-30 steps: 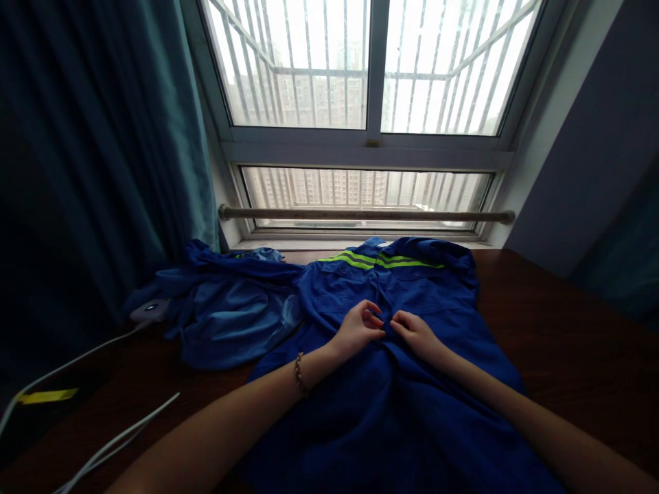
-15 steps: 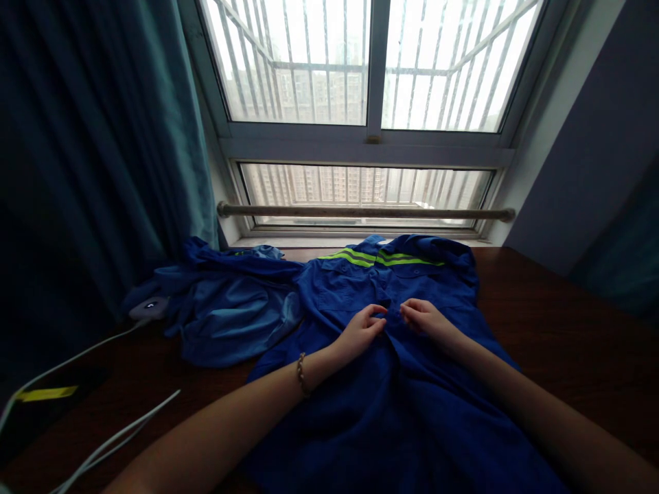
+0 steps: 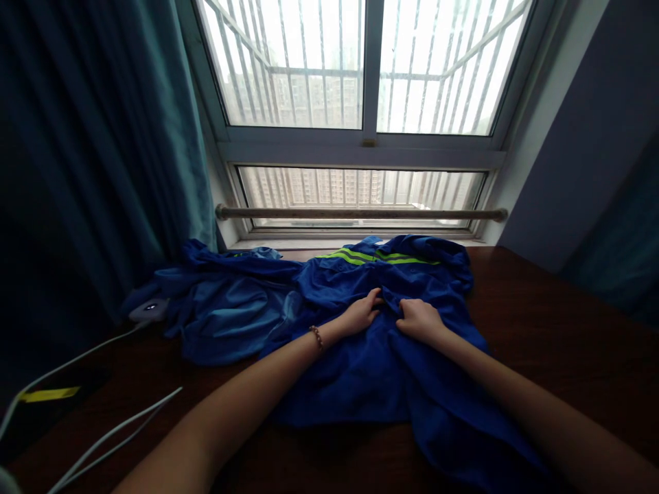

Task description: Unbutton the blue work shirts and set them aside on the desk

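A blue work jacket with yellow-green reflective stripes across its chest lies spread with its collar towards the window. My left hand pinches cloth near the middle of the jacket front; its fingertips are partly hidden in the folds. Close beside it on the right, my right hand is closed on the front edge of the same jacket. Between the two hands the cloth is raised and creased. The lower right part of the jacket hangs in folds beneath my right forearm.
More blue clothing lies crumpled on the left, beside a small white device with a cable. White cable loops and a yellow strip lie nearer. A horizontal bar crosses the window behind the dark wooden surface.
Both hands have closed on the jacket front. Its lower left hem has been drawn up towards the window, uncovering dark wood in front. The chest cloth is more bunched.
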`<state>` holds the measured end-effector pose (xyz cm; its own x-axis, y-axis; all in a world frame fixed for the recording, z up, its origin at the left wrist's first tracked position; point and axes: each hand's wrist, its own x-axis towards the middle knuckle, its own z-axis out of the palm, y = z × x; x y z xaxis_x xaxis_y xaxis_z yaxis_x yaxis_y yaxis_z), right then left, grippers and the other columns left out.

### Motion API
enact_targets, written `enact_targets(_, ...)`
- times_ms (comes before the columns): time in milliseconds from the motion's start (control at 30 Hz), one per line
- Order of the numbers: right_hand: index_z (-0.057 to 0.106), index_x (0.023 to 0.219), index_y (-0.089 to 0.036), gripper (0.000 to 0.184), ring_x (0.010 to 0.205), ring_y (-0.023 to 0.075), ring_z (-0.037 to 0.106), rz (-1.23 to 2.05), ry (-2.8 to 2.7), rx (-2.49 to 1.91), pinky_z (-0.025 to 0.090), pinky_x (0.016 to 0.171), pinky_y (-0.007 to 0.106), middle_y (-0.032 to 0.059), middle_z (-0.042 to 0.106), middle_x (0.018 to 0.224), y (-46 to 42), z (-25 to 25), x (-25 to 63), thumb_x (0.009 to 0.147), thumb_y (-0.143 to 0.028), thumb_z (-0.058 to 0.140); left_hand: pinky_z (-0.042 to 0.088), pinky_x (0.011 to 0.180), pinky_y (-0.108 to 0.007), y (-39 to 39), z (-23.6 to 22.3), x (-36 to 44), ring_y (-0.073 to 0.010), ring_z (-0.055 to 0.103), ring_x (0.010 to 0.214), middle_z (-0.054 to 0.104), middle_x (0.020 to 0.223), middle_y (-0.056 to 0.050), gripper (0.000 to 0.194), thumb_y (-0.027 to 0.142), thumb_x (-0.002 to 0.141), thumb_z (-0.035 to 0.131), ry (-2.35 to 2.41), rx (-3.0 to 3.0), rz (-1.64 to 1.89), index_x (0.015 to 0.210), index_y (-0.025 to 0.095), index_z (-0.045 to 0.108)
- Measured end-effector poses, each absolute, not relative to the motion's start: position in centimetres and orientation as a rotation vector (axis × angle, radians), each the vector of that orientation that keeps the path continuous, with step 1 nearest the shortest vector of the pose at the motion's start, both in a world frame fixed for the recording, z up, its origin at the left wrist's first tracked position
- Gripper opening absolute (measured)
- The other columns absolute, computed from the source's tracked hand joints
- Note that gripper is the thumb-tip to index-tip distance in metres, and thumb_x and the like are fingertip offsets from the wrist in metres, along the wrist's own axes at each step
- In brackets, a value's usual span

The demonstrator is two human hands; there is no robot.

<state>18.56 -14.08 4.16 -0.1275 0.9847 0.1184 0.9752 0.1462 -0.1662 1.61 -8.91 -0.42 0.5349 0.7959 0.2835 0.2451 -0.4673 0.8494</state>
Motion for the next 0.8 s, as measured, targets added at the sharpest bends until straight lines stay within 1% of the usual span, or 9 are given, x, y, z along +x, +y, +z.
enact_targets(100, 0.062, 0.068, -0.018, 0.014, 0.066, 0.0212, 0.060, 0.301, -2.165, -2.020, 0.036, 0.050, 0.025, 0.0094, 0.064, 0.071, -11.9, 5.8, 20.1, 0.057, -0.016, 0.053, 0.031, 0.094, -0.030, -6.3, -0.5, 2.2, -0.0176, 0.051, 0.105, 0.060, 0.108, -0.008, 0.057, 0.006, 0.064, 0.055, 0.910, 1.980, 0.940, 0.119, 0.016, 0.042)
enact_targets(200, 0.064, 0.068, -0.019, 0.018, 0.064, 0.0188, 0.059, 0.347, -2.105, -2.010, 0.037, 0.050, 0.023, 0.0072, 0.063, 0.069, -11.2, 6.6, 21.5, 0.056, -0.014, 0.052, 0.031, 0.094, -0.032, -4.5, -0.2, 2.7, -0.0186, 0.052, 0.103, 0.060, 0.106, -0.010, 0.055, 0.007, 0.061, 0.059, 0.937, 1.977, 0.975, 0.114, 0.014, 0.045)
enact_targets(267, 0.065, 0.070, -0.020, 0.021, 0.066, 0.0187, 0.059, 0.331, -2.066, -1.995, 0.037, 0.052, 0.023, 0.0062, 0.063, 0.069, -11.4, 6.4, 22.2, 0.056, -0.013, 0.051, 0.033, 0.092, -0.032, -4.1, 0.1, 2.8, -0.0195, 0.053, 0.101, 0.061, 0.105, -0.010, 0.054, 0.013, 0.062, 0.062, 0.909, 2.030, 0.953, 0.113, 0.015, 0.046)
enact_targets(367, 0.067, 0.075, -0.021, 0.027, 0.070, 0.0197, 0.059, 0.361, -2.025, -2.000, 0.039, 0.055, 0.025, 0.0064, 0.064, 0.073, -11.9, 6.0, 23.7, 0.055, -0.012, 0.050, 0.036, 0.089, -0.031, -4.5, 0.5, 2.5, -0.0218, 0.053, 0.102, 0.060, 0.106, -0.011, 0.062, 0.023, 0.059, 0.068, 0.840, 2.144, 0.898, 0.115, 0.015, 0.044)
enact_targets(533, 0.068, 0.078, -0.022, 0.027, 0.078, 0.0290, 0.059, 0.051, -1.627, -2.283, 0.041, 0.059, 0.035, 0.0132, 0.064, 0.084, -11.8, 7.4, 28.1, 0.057, -0.016, 0.052, 0.034, 0.090, -0.029, -6.3, 1.7, 1.9, -0.0220, 0.052, 0.105, 0.060, 0.107, -0.008, 0.081, 0.027, 0.047, 0.076, 0.768, 2.177, 0.813, 0.120, 0.021, 0.041)
enact_targets(600, 0.068, 0.075, -0.021, 0.023, 0.080, 0.0290, 0.058, 0.044, -1.542, -2.246, 0.041, 0.062, 0.034, 0.0129, 0.064, 0.083, -11.6, 7.8, 29.4, 0.057, -0.017, 0.053, 0.031, 0.092, -0.030, -7.2, 2.2, 1.7, -0.0219, 0.050, 0.106, 0.059, 0.109, -0.007, 0.082, 0.027, 0.047, 0.076, 0.761, 2.187, 0.765, 0.121, 0.022, 0.040)
enact_targets(633, 0.068, 0.072, -0.019, 0.022, 0.079, 0.0272, 0.058, 0.130, -1.542, -2.171, 0.041, 0.062, 0.033, 0.0117, 0.064, 0.080, -11.5, 7.9, 29.7, 0.057, -0.016, 0.052, 0.030, 0.093, -0.030, -7.6, 2.5, 1.5, -0.0221, 0.049, 0.107, 0.058, 0.111, -0.007, 0.080, 0.028, 0.048, 0.076, 0.760, 2.204, 0.755, 0.120, 0.023, 0.041)
enact_targets(700, 0.066, 0.066, -0.017, 0.018, 0.069, 0.0219, 0.059, 0.479, -1.527, -1.963, 0.042, 0.060, 0.029, 0.0082, 0.064, 0.069, -11.6, 7.8, 29.7, 0.056, -0.015, 0.050, 0.028, 0.094, -0.030, -8.4, 2.8, 1.3, -0.0224, 0.047, 0.109, 0.055, 0.113, -0.007, 0.069, 0.028, 0.052, 0.074, 0.769, 2.284, 0.773, 0.115, 0.023, 0.047)
enact_targets(800, 0.061, 0.061, -0.015, 0.014, 0.052, 0.0152, 0.055, 1.127, -1.397, -1.575, 0.043, 0.054, 0.026, 0.0025, 0.059, 0.055, -12.1, 7.8, 28.7, 0.056, -0.014, 0.048, 0.027, 0.093, -0.030, -9.6, 2.8, 1.1, -0.0221, 0.047, 0.106, 0.056, 0.108, -0.007, 0.033, 0.026, 0.064, 0.066, 0.726, 2.553, 0.764, 0.096, 0.024, 0.059)
